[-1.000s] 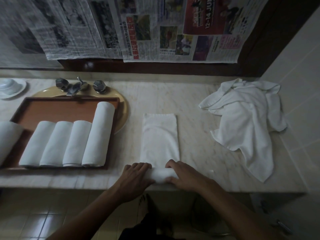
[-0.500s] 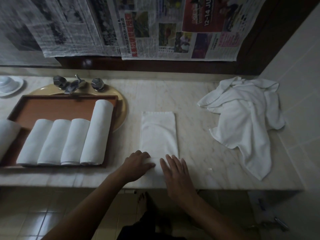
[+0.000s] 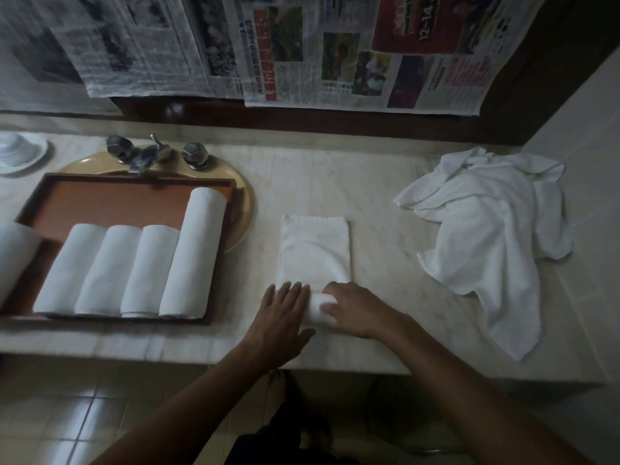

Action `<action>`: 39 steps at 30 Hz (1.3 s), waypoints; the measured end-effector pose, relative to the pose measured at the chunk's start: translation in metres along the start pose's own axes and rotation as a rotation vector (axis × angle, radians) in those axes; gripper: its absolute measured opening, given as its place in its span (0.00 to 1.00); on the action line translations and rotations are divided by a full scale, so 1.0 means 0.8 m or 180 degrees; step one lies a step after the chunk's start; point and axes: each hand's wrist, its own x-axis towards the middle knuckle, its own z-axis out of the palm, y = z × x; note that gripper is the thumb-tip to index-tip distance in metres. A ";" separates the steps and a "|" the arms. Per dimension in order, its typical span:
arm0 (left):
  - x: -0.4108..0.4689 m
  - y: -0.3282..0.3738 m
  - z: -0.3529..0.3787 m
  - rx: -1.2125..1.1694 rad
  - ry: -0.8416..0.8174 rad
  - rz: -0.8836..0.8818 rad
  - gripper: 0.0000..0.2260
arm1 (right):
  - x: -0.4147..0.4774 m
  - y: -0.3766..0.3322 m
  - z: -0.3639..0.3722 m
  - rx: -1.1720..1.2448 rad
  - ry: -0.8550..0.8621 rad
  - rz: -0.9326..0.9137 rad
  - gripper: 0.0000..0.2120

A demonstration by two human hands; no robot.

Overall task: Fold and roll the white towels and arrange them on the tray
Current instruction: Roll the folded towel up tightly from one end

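Nearest, a tiled floor shows under the edge of a pale marble counter. At that edge the left hand lies flat, its fingers straight and close together, pressing on the left end of a white towel whose near end is wound into a short roll. The right hand holds the right end of that roll, its fingers bent over the top and the thumb on the near side. Just past both sets of fingertips the rest of the towel lies flat as a narrow folded strip, running straight away from them. Left of the left fingers, near but apart, a brown tray holds four rolled towels side by side and touching, the rightmost the longest; a fifth roll is cut off by the frame's left edge. Well to the right of the right fingers lies a crumpled heap of loose towels. Beyond the tray are a yellow basin, which the tray partly covers, a metal tap and, further left, a white dish. Farthest off, newspaper sheets hang on the wall.
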 end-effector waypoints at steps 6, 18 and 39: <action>0.025 -0.010 -0.011 -0.0274 -0.0138 0.0035 0.34 | 0.089 -0.017 -0.030 -0.0617 0.0649 -0.0470 0.25; 0.044 -0.029 -0.009 -0.0357 -0.0235 0.0136 0.31 | 0.175 -0.031 -0.027 -0.0671 0.0828 -0.0092 0.30; 0.061 -0.045 -0.013 -0.0333 -0.0573 0.0105 0.31 | 0.013 0.003 0.006 0.0218 0.1262 -0.0382 0.22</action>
